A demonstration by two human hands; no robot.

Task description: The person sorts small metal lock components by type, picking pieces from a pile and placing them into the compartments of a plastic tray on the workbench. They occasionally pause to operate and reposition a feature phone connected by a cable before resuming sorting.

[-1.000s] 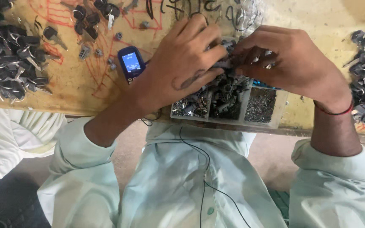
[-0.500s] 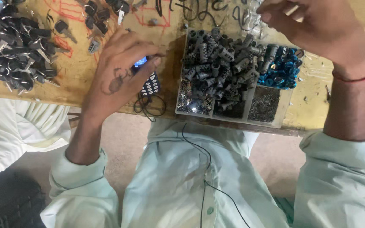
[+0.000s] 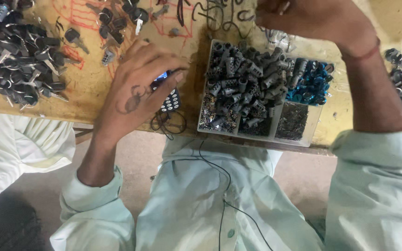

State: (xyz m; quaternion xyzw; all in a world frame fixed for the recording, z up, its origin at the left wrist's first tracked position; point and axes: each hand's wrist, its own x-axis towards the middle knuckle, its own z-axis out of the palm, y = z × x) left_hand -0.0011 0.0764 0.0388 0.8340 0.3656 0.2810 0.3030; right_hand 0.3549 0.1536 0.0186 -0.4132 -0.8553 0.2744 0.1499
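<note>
Nearest the camera, a pale green buttoned shirt [image 3: 219, 195] is seen, with a thin black cable [image 3: 219, 186] running down its front. At the table's near edge, the left hand [image 3: 136, 93] is laid over a small dark keypad phone with a lit blue screen [image 3: 169, 95]; the fingers are curled loosely round its top and the thumb is pressed at its side, so the phone is held against the worn yellow wooden table [image 3: 94, 88] rather than lifted. A loop of black cord is seen hanging just below it.

Just beside the phone, a shallow white plastic tray with compartments [image 3: 303, 135] is set. A heap of grey metal lock cylinders [image 3: 243, 88] fills its larger part, small blue rings [image 3: 310, 83] lie in a far compartment, and fine dark pins [image 3: 296, 118] lie in a near one. The heap is full, so little of the sorting or assembly can be judged done; no finished pieces can be told apart.

Farther off, the right hand [image 3: 312, 18], a red thread at its wrist, is held closed above the tray's far edge; whether anything is gripped cannot be told. A pile of black-headed keys [image 3: 19, 60] lies at the far left, another at the right edge. Red scribbled marks [image 3: 82, 18] are drawn on the table; no packages or labels are seen.
</note>
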